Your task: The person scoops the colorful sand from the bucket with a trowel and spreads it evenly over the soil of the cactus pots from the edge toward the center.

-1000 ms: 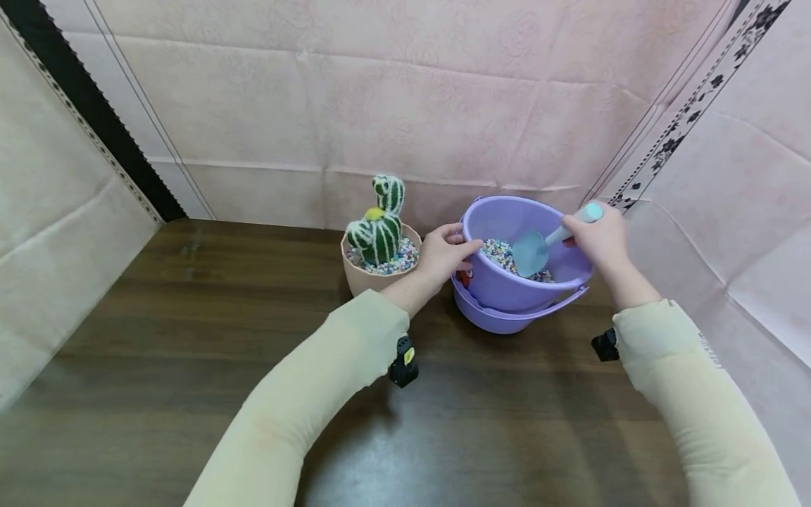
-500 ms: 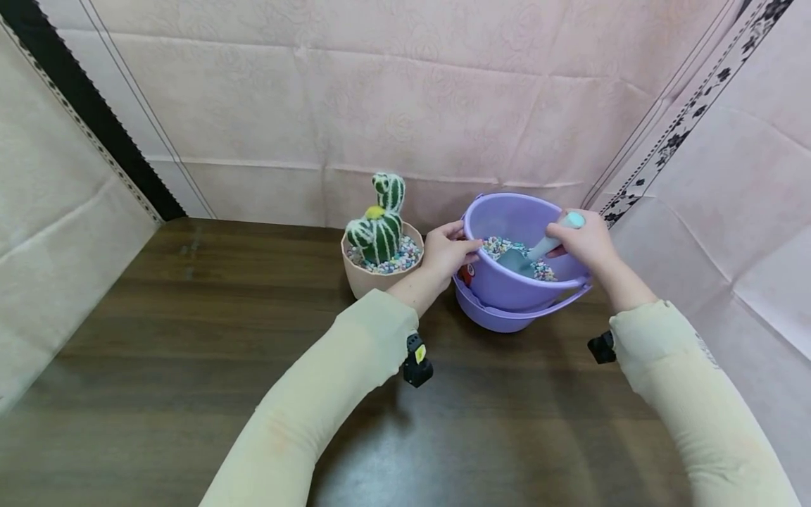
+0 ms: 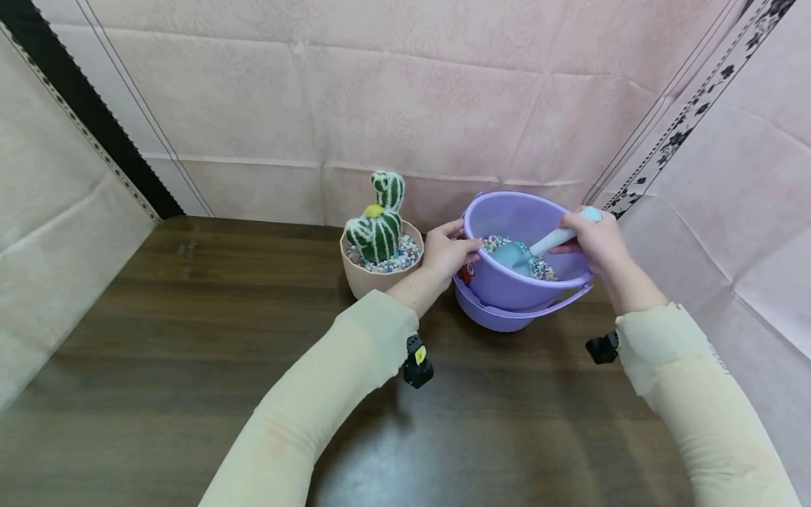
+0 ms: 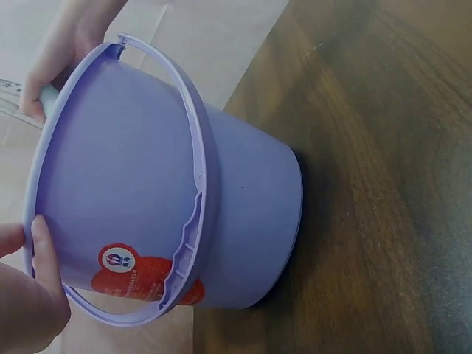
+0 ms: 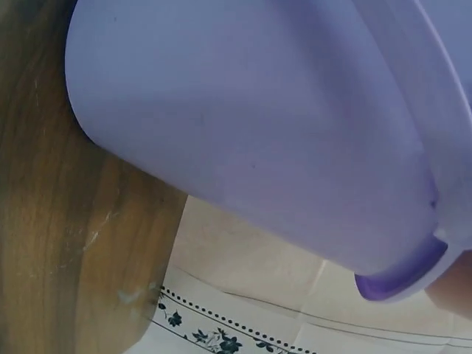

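Note:
A purple bucket (image 3: 507, 292) stands at the back of the table, its handle (image 4: 193, 243) hanging down around the outside. Multicoloured pebbles (image 3: 500, 243) lie inside it. My left hand (image 3: 442, 252) pinches the bucket's left rim between thumb and fingers. In my right hand (image 3: 597, 239) is the handle of a light blue toy shovel (image 3: 543, 243), whose blade rests among the pebbles, tilted toward the left. The right wrist view shows mostly the bucket's outer wall (image 5: 243, 140), with the shovel hidden behind it.
Left of the bucket, close by my left wrist, is a beige pot (image 3: 367, 282) with a knitted cactus (image 3: 376, 236) and similar pebbles. The wooden table (image 3: 253, 338) ends at a pale cloth wall (image 3: 405, 105) behind, with more cloth on both sides.
The shovel blade has gone from above the pebbles down into them, and its handle has leaned back to the right with my right hand. My left hand stays at the rim.

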A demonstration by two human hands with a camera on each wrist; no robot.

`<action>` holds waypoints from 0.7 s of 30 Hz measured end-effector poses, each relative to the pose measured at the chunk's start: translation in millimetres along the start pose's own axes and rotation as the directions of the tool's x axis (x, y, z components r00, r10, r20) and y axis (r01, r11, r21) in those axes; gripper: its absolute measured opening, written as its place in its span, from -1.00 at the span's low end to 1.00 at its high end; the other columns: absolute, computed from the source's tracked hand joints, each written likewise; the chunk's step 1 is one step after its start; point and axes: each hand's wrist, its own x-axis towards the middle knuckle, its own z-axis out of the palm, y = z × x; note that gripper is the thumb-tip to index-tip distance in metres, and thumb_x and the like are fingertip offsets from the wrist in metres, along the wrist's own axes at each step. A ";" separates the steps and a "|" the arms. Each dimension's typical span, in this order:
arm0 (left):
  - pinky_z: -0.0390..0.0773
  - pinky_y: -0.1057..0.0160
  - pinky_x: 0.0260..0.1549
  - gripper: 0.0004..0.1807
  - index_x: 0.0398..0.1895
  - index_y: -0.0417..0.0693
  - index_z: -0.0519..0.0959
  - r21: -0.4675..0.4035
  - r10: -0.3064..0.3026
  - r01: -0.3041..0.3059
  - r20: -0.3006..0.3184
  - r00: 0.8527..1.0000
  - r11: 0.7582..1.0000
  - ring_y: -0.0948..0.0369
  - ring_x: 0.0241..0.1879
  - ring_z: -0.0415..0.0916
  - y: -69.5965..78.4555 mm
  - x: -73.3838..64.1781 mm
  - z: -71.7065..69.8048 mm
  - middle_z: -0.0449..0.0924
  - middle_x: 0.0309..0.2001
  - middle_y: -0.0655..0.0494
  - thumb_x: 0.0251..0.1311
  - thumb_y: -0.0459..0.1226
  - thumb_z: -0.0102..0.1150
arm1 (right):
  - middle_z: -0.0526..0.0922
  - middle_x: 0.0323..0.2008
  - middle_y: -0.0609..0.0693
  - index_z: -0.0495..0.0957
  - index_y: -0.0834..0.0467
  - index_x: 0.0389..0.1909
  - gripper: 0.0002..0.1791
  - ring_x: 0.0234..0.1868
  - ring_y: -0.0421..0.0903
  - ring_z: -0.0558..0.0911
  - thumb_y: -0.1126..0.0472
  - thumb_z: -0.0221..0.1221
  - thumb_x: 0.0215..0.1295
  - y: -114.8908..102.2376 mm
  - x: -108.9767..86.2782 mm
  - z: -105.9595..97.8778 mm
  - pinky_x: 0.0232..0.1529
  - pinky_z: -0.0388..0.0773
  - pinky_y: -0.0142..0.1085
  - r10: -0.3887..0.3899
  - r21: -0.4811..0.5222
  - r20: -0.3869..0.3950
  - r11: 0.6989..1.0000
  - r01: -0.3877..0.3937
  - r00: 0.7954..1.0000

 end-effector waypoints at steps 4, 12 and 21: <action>0.65 0.26 -0.14 -0.37 0.29 -0.14 0.34 0.004 0.003 -0.003 -0.002 1.000 1.000 0.04 -0.03 0.60 -0.2 0.0 0.2 0.43 0.21 -0.12 0.10 -0.46 0.22 | 0.45 -0.62 -0.10 0.40 0.16 -0.59 -0.81 -0.61 -0.16 0.65 0.44 0.02 0.14 -0.4 -0.8 1.6 -0.55 0.66 -0.34 0.033 0.029 -0.029 0.999 -0.032 0.999; 0.65 0.27 -0.14 -0.37 0.29 -0.13 0.34 0.000 -0.004 0.004 0.008 1.000 1.000 0.04 -0.04 0.60 -0.5 1.2 -0.8 0.44 0.19 -0.13 0.10 -0.46 0.22 | 0.47 -0.57 -0.09 0.42 0.16 -0.50 -0.89 -0.57 -0.19 0.65 0.41 0.06 0.15 0.8 -2.4 3.7 -0.50 0.67 -0.38 0.053 0.028 -0.098 0.998 -0.050 0.994; 0.66 0.26 -0.18 -0.40 0.26 -0.13 0.39 0.004 0.002 -0.002 -0.004 1.000 1.000 0.03 -0.09 0.62 -1.0 2.1 1.2 0.47 0.16 -0.12 0.08 -0.48 0.22 | 0.51 -0.61 -0.09 0.36 0.17 -0.43 -0.93 -0.55 -0.19 0.65 0.39 0.02 0.17 -1.2 -1.8 8.9 -0.45 0.68 -0.35 0.113 0.150 -0.180 0.985 -0.087 0.977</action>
